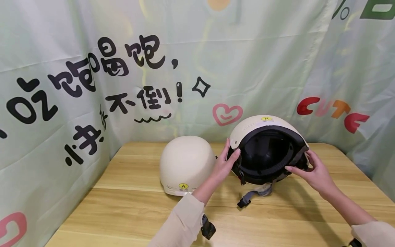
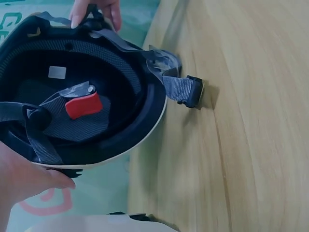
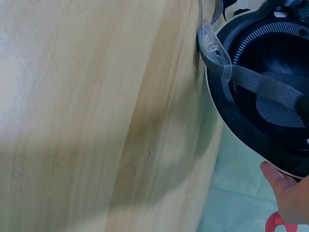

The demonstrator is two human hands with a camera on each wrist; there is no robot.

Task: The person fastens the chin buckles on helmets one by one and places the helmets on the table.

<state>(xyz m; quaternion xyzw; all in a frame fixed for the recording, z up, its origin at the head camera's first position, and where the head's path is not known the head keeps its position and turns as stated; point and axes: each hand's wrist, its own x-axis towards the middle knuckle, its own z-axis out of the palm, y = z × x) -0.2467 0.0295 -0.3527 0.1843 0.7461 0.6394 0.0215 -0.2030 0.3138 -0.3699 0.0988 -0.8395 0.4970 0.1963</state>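
A cream-coloured helmet (image 1: 247, 127) is tilted so that its black inside faces me, a yellow "A" sticker near its top. My left hand (image 1: 224, 164) grips its left edge, thumb in front and fingers on the outer shell. At the opposite edge my right hand (image 1: 318, 173) holds the rim between thumb and fingers. A grey chin strap (image 1: 262, 191) hangs below, its black buckle (image 1: 244, 202) low over the table. The left wrist view also shows a red buckle tab (image 2: 83, 106) inside. Whether the helmet touches the table I cannot tell.
A second cream helmet (image 1: 186, 163), also with an "A" sticker, sits dome up on the wooden table (image 1: 129, 206), close to my left forearm. A printed cloth curtain (image 1: 262, 68) hangs behind the table's back edge and along the sides.
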